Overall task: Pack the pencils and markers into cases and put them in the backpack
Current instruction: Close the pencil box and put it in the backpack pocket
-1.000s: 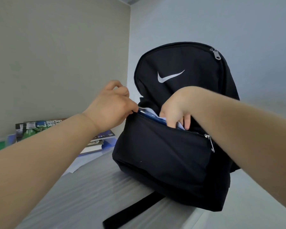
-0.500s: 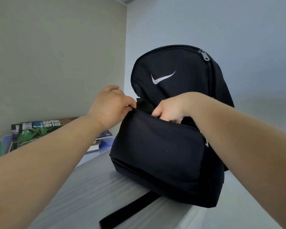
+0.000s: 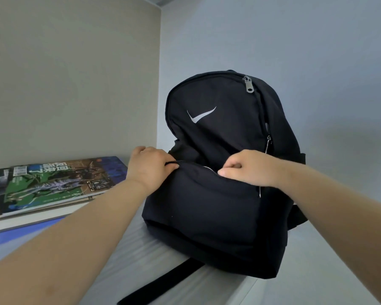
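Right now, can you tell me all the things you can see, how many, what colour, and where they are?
Backpack: one, black with a white swoosh, standing upright on the table, right of centre.
Front pocket: one, black, low on the backpack, its top opening partly unzipped.
Top zipper pull: one, silver, near the backpack's top.
Strap: one, black, lying on the table in front.
Magazines: a small stack, top cover green and brown, left on the table.
Table: one, grey-white.
Left hand: one, pinching the pocket's left corner.
Right hand: one, fingers pinched at the pocket's zipper line.
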